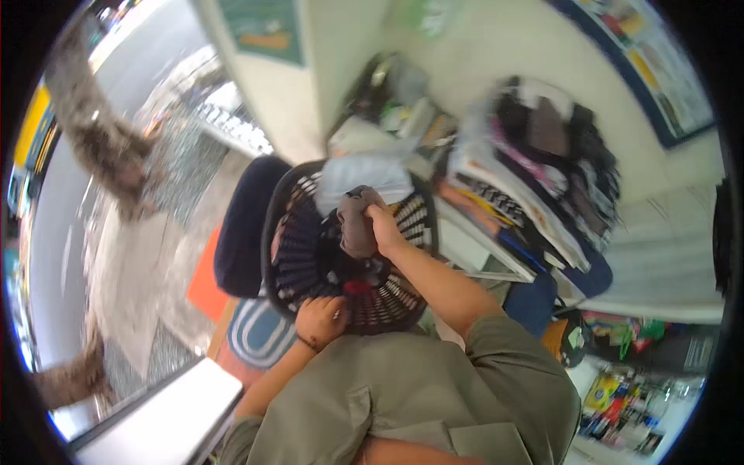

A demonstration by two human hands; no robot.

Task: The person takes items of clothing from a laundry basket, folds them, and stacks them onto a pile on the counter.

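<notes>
A grey-brown cloth is held bunched in the curled fingers of the right hand, over the black basket at the frame's centre. The left hand is placed at the basket's lower-left rim; how far its fingers are bent cannot be told.

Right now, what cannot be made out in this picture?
In the head view:
Brown cloth: full shape partly covered by the right hand.
Contents of the black basket: blurred, partly behind that cloth.
Framed wall board: blurred, cut off by the upper edge.
Lower-right clutter: too small, blurred.
</notes>
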